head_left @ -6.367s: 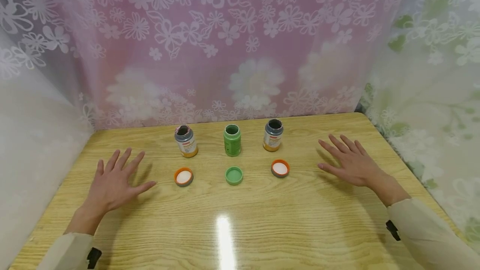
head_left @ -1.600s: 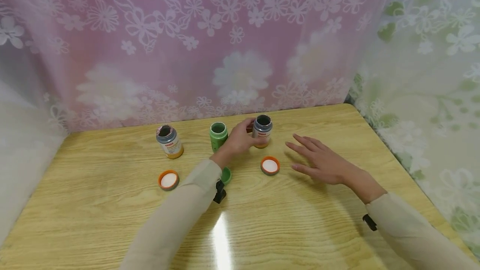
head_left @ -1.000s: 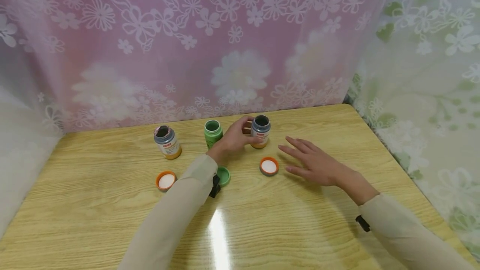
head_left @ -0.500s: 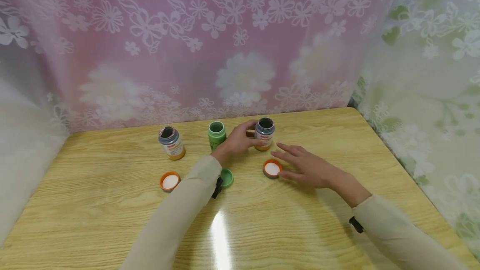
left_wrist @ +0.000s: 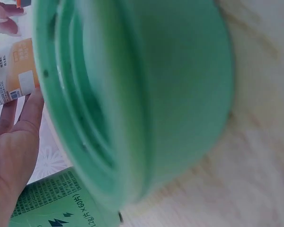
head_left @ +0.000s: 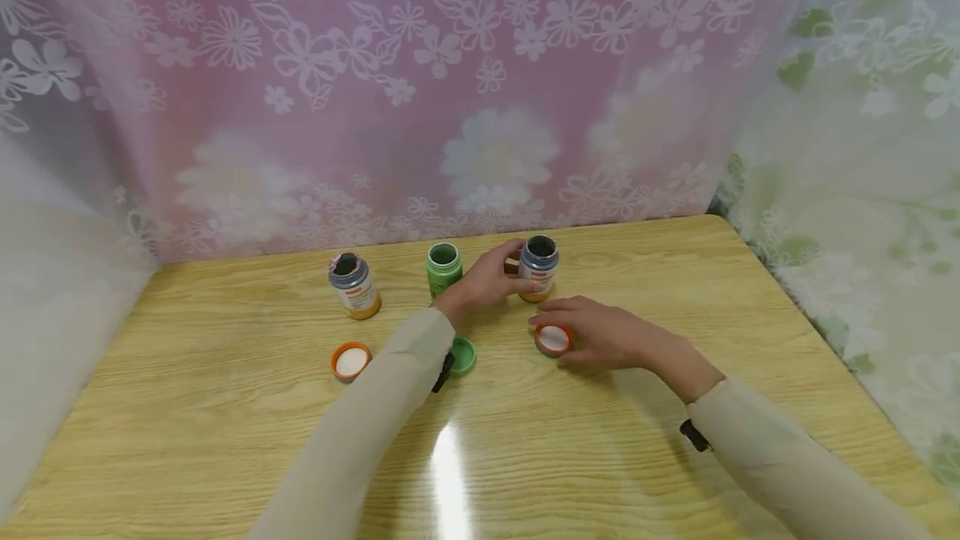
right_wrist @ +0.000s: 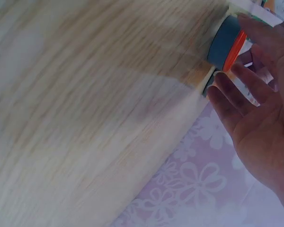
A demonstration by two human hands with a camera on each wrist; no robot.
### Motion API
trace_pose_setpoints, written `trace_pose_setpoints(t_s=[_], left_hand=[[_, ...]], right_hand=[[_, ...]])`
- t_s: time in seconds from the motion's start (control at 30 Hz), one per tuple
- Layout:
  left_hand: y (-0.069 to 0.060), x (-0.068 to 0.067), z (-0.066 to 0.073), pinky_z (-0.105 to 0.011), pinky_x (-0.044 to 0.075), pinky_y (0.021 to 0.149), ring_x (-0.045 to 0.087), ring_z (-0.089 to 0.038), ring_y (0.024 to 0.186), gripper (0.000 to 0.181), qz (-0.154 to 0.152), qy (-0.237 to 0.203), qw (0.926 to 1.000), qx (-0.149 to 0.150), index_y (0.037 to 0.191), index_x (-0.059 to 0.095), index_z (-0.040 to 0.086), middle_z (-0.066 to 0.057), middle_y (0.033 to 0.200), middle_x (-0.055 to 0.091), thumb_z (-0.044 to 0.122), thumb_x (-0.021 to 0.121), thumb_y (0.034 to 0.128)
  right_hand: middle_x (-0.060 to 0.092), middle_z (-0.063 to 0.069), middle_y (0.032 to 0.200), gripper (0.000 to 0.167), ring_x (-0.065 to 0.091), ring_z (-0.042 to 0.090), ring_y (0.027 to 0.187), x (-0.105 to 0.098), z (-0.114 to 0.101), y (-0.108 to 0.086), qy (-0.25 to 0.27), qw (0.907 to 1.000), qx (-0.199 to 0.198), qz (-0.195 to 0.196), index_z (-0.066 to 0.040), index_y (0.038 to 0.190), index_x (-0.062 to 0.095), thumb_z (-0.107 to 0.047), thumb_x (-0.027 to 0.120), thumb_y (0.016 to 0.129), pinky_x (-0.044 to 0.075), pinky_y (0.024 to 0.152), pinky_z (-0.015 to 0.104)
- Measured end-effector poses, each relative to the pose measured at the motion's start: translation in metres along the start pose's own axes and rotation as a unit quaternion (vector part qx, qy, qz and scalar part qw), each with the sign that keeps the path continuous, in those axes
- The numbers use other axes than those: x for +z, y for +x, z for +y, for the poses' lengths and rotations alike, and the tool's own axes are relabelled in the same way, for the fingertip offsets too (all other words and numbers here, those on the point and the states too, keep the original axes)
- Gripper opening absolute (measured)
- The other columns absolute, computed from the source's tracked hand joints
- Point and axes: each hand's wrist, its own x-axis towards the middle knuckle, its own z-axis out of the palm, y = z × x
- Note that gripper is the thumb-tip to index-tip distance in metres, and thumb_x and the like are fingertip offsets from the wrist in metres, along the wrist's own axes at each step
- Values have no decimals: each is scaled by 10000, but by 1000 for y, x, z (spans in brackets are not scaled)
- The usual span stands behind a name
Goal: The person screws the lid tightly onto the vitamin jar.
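My left hand (head_left: 491, 277) grips the right-hand grey-necked jar (head_left: 540, 261), which stands upright and uncapped, its thumb across the front and fingers behind. In the left wrist view that jar's label (left_wrist: 20, 71) shows beside the fingers. Just in front of it, my right hand (head_left: 611, 334) has thumb and fingers on opposite sides of an upturned grey lid (head_left: 553, 340) with an orange rim. In the right wrist view this lid (right_wrist: 225, 43) lies between thumb and forefinger. The left forearm passes in front of an open green jar (head_left: 444, 265) and close to its upturned green lid (head_left: 464, 355).
Another uncapped grey-necked jar (head_left: 356, 290) stands at the left, with its upturned orange-rimmed lid (head_left: 350, 361) in front, near the left sleeve. A flowered pink curtain (head_left: 375, 132) hangs along the back edge of the wooden table (head_left: 187, 407).
My left hand came across from the left to the right-hand jar and stays there. The right hand moved left and its fingers closed in around the orange-rimmed lid.
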Motion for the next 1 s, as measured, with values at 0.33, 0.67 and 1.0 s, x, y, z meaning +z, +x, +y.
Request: trace_pose_setpoints(t_s=[0.33,0.67,1.0], left_hand=[[0,0,2,-296,481,904,551,-206,1135,607,-2,-90,10000,11,1403,433,155,-24,1264,524,177,726,872],[-1,-1,3,-314,473,920,549,-233,1154,618,-46,-82,10000,-3,1408,423,158,-21,1302,510,168,728,870],[1,-1,0,-292,480,906,570,-218,1133,588,-47,-39,9999,96,1377,449,142,-15,1279,530,175,735,864]], right_hand=[[564,65,1121,339,522,269,964,-2,-5,10,-138,9991,-394,20,-109,1128,644,-11,725,814,450,842,447],[544,60,1115,371,529,249,938,-7,-10,14,-157,9994,-161,-270,-111,1100,631,-8,766,770,442,838,436],[538,47,1086,367,522,237,903,-11,-12,17,-198,9988,-84,-449,-120,1081,622,-22,764,758,441,823,416]])
